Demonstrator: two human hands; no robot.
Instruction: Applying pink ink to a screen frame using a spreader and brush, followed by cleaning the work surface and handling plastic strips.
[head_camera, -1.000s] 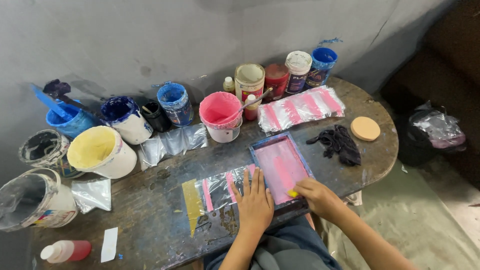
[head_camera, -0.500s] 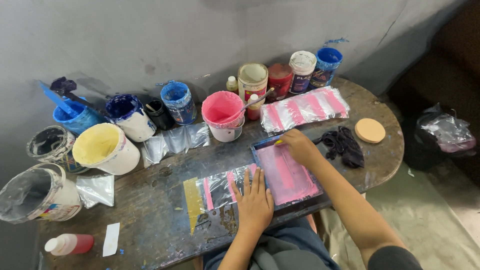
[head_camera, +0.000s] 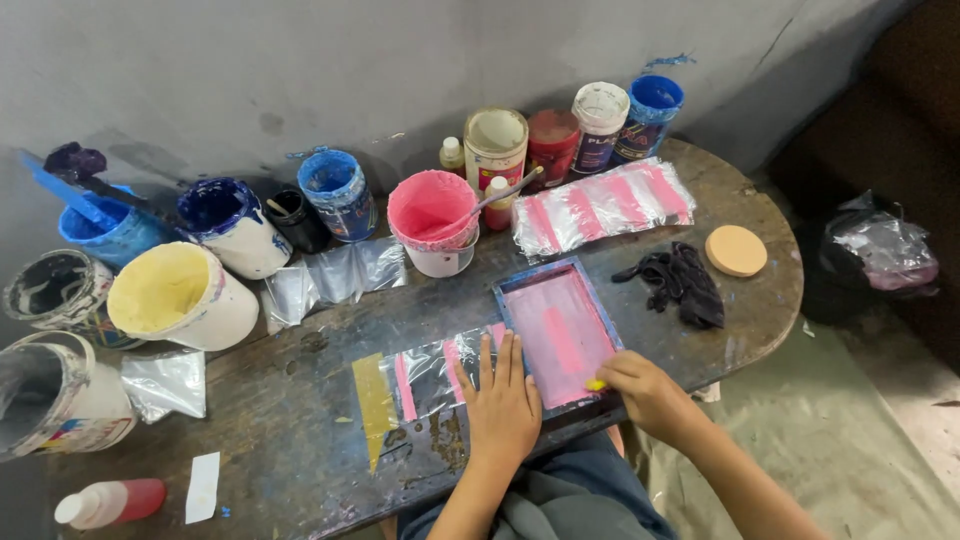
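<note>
While left hand (head_camera: 503, 400) lies flat on glossy film (head_camera: 432, 380), right hand (head_camera: 645, 392) grips yellow squeegee (head_camera: 596, 384).

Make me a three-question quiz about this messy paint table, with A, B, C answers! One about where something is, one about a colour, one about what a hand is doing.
1. Where is the round tan pad?
A. At the table's right end, beside the dark cloth
B. Inside the yellow bucket
C. Under the frame

2. What colour is the paint on the small framed screen?
A. Green
B. Pink
C. Black

3. What is the left hand doing?
A. Lifting a bottle
B. Stirring a tub
C. Lying flat, fingers spread, beside the screen

Answers:
1 A: the pad sits on the table just right of the dark cloth.
2 B: the mesh is pink, with a darker pink stripe.
3 C: the palm presses down on the clear plastic sheet, while the right hand holds something small and yellow at the screen's near edge.
</note>
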